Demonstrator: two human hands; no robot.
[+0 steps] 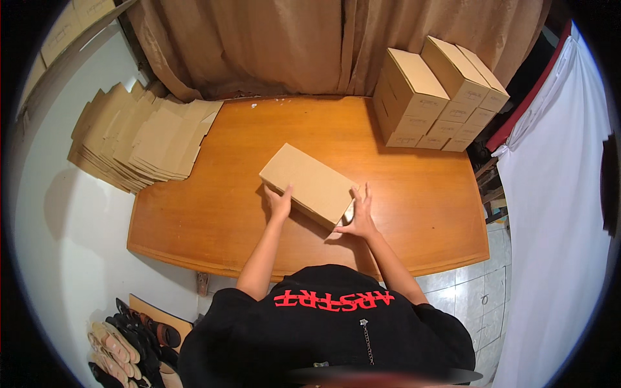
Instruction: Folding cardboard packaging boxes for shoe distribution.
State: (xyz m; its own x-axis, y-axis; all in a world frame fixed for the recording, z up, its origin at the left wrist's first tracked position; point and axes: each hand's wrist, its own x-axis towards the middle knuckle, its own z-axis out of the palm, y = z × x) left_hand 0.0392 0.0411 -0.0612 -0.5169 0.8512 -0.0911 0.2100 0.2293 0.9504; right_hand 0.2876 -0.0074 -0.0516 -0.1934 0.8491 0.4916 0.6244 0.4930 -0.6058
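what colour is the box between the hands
Plain light brown cardboard box, seen best in the head view.

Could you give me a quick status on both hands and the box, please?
Left hand flat on cardboard box, near corner. Right hand pressing its end flap. Box closed, on wooden table. Nothing in the way.

Table [414, 213] centre; one box [310, 182] lies on it, slightly near of middle, with the left hand [279, 202] touching its near-left side and the right hand [360, 213] at its near-right end. Stacked boxes [436, 97] sit on the table's far-right corner, well apart from the box; flat cartons [139, 137] are piled at the far-left, overlapping the table's left edge. Curtain [291, 42] hangs behind the table's far edge, sheet [556, 220] to the right, shoes [129, 346] on the floor near-left, below the table's near edge.
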